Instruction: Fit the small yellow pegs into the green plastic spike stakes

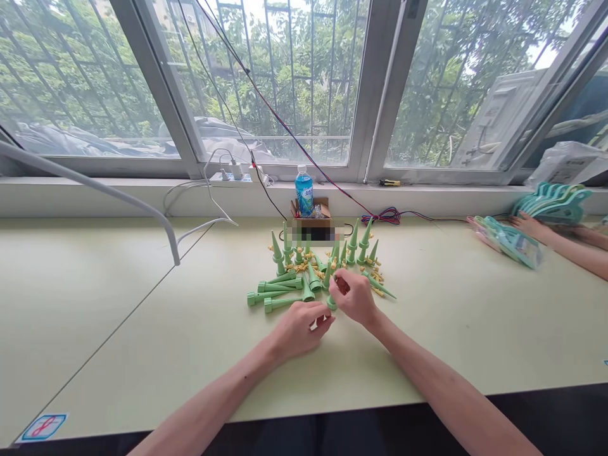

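Observation:
My right hand (354, 296) is closed in a pinch at the upper part of a green plastic watering spike (331, 303); its fingers hide most of the spike, and its round base shows below them. Close to that base, my left hand (301, 328) has its thumb and fingers curled together. Whatever might be between its fingertips is too small to make out. Just beyond my hands, several green spikes stand upright (352, 244), while others lie on their sides (282, 304). Small yellow valve-like pieces (377, 277) are scattered among them.
A small cardboard box (324, 209) with a blue bottle (304, 192) is behind the spikes. Coiled cable (387, 216) lies by the window ledge. At right, another person's hand (529, 226) touches turquoise plastic pieces (551, 204). A white cable tube (142, 206) arches over the left side.

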The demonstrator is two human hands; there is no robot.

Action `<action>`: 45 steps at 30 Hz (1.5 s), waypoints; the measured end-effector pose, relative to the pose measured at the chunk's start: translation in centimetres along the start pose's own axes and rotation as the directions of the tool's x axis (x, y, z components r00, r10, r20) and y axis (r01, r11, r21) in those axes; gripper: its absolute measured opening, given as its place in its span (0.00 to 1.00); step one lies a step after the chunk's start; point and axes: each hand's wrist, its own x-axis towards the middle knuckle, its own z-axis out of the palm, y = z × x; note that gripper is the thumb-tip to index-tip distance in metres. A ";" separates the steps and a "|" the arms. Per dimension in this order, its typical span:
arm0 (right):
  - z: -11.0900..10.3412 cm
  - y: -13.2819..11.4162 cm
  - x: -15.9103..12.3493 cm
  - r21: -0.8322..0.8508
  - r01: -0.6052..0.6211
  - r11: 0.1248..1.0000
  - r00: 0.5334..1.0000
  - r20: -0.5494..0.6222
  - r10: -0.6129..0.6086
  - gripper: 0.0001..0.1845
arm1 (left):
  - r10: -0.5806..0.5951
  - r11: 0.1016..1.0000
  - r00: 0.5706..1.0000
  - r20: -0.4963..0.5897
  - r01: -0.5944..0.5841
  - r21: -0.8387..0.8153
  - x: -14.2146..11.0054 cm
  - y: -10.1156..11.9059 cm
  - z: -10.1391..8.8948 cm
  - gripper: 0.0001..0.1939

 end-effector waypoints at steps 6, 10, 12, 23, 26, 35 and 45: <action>-0.1 0.1 -0.2 -0.007 0.010 1.000 1.000 -0.029 -0.010 0.13 | 0.001 1.000 1.000 0.006 -0.001 0.002 0.0 0.1 0.0 0.11; -0.1 0.1 -0.2 -0.015 0.010 1.000 0.999 -0.040 -0.010 0.13 | 0.005 1.000 1.000 0.007 -0.005 0.010 0.1 0.0 0.0 0.11; -0.1 0.0 -0.2 -0.016 0.012 1.000 0.999 -0.041 -0.013 0.13 | 0.004 1.000 1.000 0.008 -0.004 0.014 0.1 0.0 0.0 0.11; -0.2 -0.5 0.1 -0.018 0.072 0.997 0.970 -0.231 -0.075 0.13 | -0.049 0.998 0.999 -0.004 0.049 0.033 0.1 -0.2 0.1 0.11; -0.3 -0.9 0.2 -0.012 0.121 0.993 0.936 -0.331 -0.118 0.10 | -0.102 0.994 0.992 -0.079 0.105 0.038 0.1 -0.1 0.2 0.11; 1.1 -2.6 -1.7 -0.046 0.444 0.895 0.894 0.093 -0.439 0.19 | -0.191 0.981 0.894 -0.406 0.183 -0.058 0.8 -0.1 -1.6 0.16; 2.9 -2.8 -2.9 0.028 0.503 0.864 0.762 0.457 -0.459 0.08 | -0.267 0.963 0.890 -0.370 0.237 -0.126 1.3 -1.0 -2.6 0.13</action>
